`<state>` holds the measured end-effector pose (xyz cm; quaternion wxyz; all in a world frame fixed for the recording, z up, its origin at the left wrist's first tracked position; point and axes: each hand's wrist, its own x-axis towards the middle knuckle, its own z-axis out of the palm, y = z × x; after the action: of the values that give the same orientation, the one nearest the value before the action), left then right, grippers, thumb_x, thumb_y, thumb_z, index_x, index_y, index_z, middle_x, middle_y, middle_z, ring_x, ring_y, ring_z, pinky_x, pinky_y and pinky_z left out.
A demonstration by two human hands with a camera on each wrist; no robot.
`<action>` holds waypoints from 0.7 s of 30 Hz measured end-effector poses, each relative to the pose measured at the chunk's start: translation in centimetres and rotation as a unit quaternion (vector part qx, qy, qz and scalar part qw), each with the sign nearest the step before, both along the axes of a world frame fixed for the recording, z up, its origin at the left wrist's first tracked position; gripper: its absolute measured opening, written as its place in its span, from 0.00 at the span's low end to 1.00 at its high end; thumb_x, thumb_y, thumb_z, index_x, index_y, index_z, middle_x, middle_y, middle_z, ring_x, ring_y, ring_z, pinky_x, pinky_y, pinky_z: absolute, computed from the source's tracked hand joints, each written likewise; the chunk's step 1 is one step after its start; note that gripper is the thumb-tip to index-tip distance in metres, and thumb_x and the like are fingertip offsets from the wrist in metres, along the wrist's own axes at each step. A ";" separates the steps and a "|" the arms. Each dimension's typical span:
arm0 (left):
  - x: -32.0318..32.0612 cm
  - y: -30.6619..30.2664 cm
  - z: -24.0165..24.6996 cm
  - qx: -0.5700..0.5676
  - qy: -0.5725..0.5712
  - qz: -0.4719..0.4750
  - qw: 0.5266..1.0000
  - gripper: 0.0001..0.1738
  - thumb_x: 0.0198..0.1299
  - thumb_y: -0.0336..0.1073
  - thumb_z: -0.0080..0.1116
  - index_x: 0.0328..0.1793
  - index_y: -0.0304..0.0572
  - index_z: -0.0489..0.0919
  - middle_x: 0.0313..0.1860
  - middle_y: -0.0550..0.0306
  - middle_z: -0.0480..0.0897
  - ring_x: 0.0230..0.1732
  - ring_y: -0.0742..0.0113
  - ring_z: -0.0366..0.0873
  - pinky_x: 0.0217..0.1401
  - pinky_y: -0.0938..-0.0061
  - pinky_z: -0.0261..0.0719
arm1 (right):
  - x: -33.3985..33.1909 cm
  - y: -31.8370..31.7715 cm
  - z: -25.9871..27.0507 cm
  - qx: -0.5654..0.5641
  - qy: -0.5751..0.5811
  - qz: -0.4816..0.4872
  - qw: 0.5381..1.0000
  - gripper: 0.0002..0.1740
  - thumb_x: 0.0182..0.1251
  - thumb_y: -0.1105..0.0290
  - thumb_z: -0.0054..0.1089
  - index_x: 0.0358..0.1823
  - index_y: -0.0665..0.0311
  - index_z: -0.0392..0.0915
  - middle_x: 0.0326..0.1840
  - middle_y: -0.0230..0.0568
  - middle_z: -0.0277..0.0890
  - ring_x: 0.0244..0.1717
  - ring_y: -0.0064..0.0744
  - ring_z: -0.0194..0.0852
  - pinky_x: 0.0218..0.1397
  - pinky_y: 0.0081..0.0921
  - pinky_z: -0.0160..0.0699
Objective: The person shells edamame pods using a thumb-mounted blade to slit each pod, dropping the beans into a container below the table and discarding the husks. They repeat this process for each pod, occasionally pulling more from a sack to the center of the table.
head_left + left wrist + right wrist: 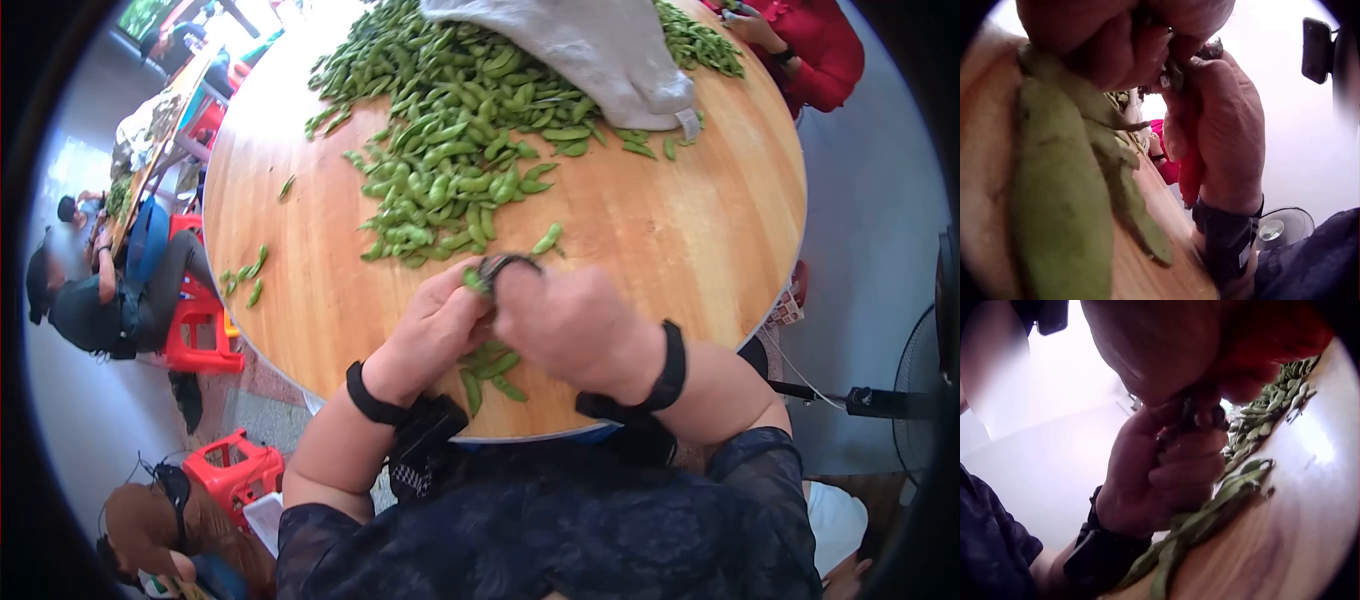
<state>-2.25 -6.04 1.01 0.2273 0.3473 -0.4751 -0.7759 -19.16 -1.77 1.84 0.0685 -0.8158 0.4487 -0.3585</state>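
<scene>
1 green pod (476, 281) is pinched in the left hand (437, 325), over the table's near side (290, 250); the right hand (575, 330) curls round a dark looped tool (510, 260) beside it. Beyond, heaped pods (440, 150) meet a pale sack-like cloth (590, 50), contents hidden.

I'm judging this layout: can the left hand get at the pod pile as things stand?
Probably yes: the left hand lies just short of the pod pile, nothing visibly between, though it may first need to release its held pod.

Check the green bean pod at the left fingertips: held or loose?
Held: the bare left hand pinches the green bean pod, one end showing.
</scene>
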 end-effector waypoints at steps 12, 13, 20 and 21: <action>1.5 -1.6 -0.3 0.123 0.171 0.138 0.968 0.06 0.59 0.27 0.41 0.40 0.40 0.70 0.23 0.62 0.67 0.16 0.77 0.58 0.17 0.83 0.57 | -2.9 -1.7 0.2 0.090 -0.051 -0.058 0.993 0.08 0.58 0.72 0.56 0.37 0.63 0.68 0.25 0.51 0.72 0.24 0.51 0.75 0.25 0.38 0.75; 1.5 -1.5 0.0 0.177 0.196 0.191 0.945 0.05 0.61 0.29 0.42 0.41 0.40 0.69 0.23 0.62 0.66 0.16 0.76 0.59 0.15 0.83 0.57 | -3.2 -1.9 0.3 0.142 -0.006 -0.006 0.990 0.09 0.58 0.71 0.56 0.37 0.64 0.67 0.24 0.52 0.72 0.26 0.54 0.75 0.27 0.41 0.74; 1.4 -1.6 0.8 0.133 0.134 0.149 0.971 0.08 0.64 0.31 0.41 0.46 0.39 0.69 0.27 0.59 0.72 0.16 0.78 0.61 0.14 0.85 0.57 | -5.9 -4.1 -0.7 0.133 0.048 -0.082 0.987 0.12 0.59 0.70 0.57 0.40 0.64 0.64 0.33 0.55 0.72 0.37 0.58 0.74 0.39 0.45 0.74; 1.2 -1.5 1.0 0.120 0.116 0.143 0.976 0.09 0.67 0.34 0.43 0.46 0.36 0.70 0.28 0.60 0.72 0.16 0.78 0.60 0.13 0.86 0.57 | -5.3 -4.0 -0.8 0.163 0.077 -0.082 0.980 0.13 0.59 0.70 0.58 0.41 0.65 0.64 0.37 0.56 0.72 0.40 0.57 0.73 0.42 0.45 0.72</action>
<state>-1.03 -7.55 1.97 0.3465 0.3444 -0.2946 -0.8213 -24.51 -5.74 1.07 0.1361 -0.7790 0.5706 -0.2215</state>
